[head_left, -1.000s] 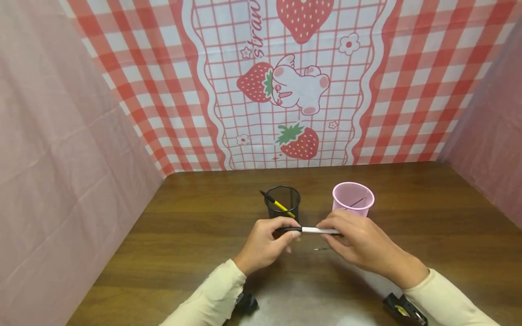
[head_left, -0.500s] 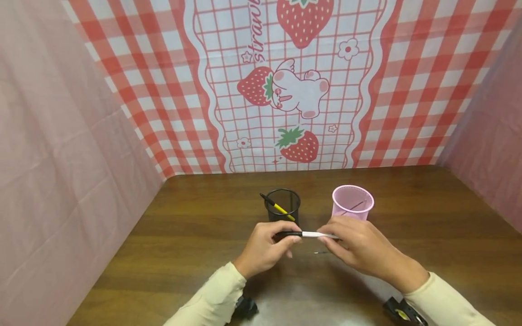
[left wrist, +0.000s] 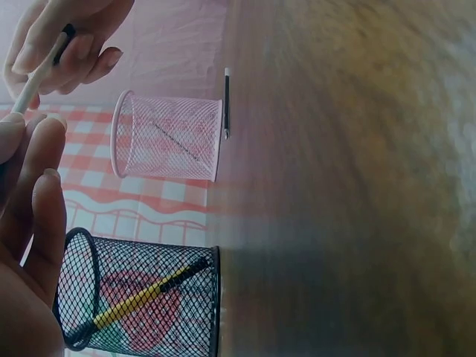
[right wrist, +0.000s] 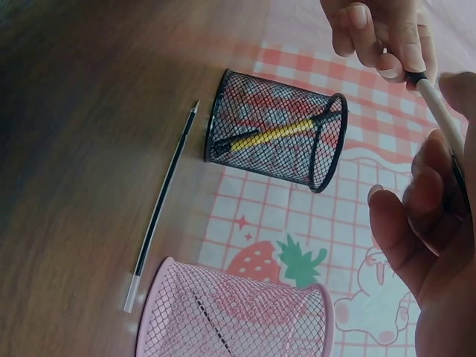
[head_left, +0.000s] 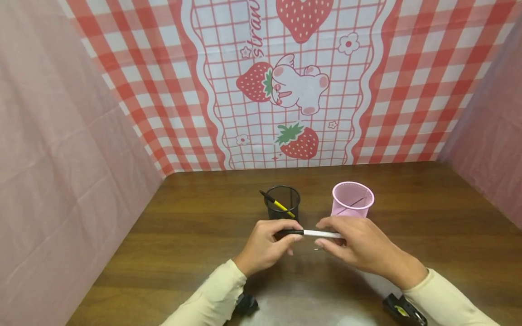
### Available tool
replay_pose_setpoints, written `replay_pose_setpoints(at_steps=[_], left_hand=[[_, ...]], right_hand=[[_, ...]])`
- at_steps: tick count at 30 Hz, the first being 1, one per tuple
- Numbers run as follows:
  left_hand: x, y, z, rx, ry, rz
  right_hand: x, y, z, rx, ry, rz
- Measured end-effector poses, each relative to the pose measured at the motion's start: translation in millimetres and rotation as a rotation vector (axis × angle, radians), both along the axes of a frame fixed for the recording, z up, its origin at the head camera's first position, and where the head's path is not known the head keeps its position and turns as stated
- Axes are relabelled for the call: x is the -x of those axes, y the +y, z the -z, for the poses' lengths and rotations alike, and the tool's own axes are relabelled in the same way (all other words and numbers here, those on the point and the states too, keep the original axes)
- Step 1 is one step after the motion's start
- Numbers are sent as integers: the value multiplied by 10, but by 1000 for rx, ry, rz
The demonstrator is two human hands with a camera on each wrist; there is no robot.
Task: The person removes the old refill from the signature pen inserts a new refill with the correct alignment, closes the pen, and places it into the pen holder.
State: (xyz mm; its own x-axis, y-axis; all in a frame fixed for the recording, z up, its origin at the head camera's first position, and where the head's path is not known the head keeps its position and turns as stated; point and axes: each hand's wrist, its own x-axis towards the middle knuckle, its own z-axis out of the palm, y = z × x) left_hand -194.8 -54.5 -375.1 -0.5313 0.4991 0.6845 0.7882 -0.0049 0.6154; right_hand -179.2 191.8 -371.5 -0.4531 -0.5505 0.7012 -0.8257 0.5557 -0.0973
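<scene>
My left hand (head_left: 263,244) pinches the black section of a black-and-white pen (head_left: 320,233), held level above the table. Around the white barrel curl the fingers of my right hand (head_left: 360,242); in the head view its thumb and forefinger tips stand apart from the barrel. The pen's far right end is hidden by that hand in the head view. Below, a black ink refill (right wrist: 165,193) lies on the table, mostly hidden by the right hand from above. Beyond the hands stand a black mesh cup (right wrist: 260,93) and a pink mesh cup (right wrist: 160,305).
A yellow-and-black pen (head_left: 281,206) leans in the black cup. Inside the pink cup is a thin dark stick (right wrist: 212,323). Black devices sit at the left wrist (head_left: 246,304) and right wrist (head_left: 401,310). A strawberry-print cloth (head_left: 302,90) hangs behind the wooden table (head_left: 183,244).
The right thumb and forefinger have spread away from the white barrel, and more of it shows now. The left hand keeps its pinch in nearly the same spot. Both cups stay put.
</scene>
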Motion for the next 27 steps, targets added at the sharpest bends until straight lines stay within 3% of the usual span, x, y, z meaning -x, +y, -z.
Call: replay_pose_setpoints(at_steps=[5,9,18,27], left_hand=[[-3,4,-16,-1,4,-7],[5,6,5,0,3,-11],[203,20,286,23,20,-36],[209,13,300,44,14,-30]], right_hand=[[3,0,4,-16,1,20],[19,3,21,-13,33,-10],[42,4,1,0,89,-63],[42,18,0,-15,73,-82]])
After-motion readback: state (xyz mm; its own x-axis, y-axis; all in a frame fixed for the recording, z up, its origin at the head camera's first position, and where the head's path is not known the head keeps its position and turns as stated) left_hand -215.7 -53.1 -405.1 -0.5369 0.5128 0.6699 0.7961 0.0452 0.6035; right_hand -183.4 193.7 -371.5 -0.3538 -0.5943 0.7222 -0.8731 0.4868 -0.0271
